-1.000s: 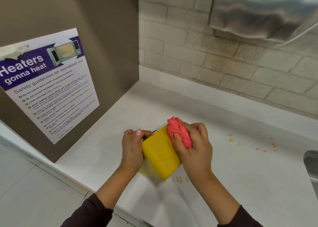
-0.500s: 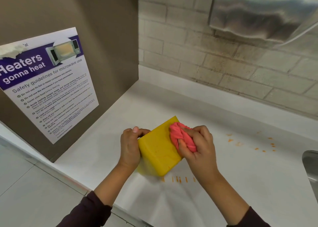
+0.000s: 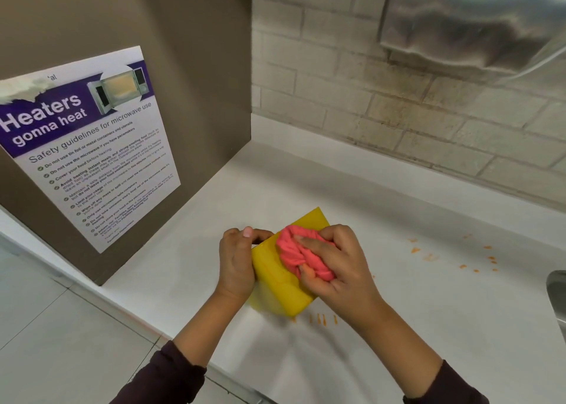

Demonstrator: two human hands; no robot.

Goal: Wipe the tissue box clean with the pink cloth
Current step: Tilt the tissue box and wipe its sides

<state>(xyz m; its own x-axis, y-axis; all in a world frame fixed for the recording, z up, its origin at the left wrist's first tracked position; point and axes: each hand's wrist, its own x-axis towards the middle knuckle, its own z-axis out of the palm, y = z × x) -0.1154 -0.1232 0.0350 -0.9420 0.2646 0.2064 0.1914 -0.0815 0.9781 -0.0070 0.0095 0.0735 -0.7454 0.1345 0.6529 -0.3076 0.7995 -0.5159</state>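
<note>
A yellow tissue box (image 3: 280, 284) is held tilted just above the white counter (image 3: 428, 327) near its front edge. My left hand (image 3: 236, 262) grips the box's left side, thumb over its top edge. My right hand (image 3: 333, 265) is closed on a bunched pink cloth (image 3: 298, 252) and presses it against the box's upper face. The cloth and hand hide most of that face.
Orange specks (image 3: 318, 319) lie on the counter just below the box, and more orange specks (image 3: 477, 256) to the right. A brown panel with a microwave safety poster (image 3: 88, 146) stands left. A steel sink edge (image 3: 556, 296) is at far right, a metal dispenser (image 3: 471, 20) above.
The cloth in my right hand has slid from the box's top corner down and left across its face. The box has tipped flatter in my left hand.
</note>
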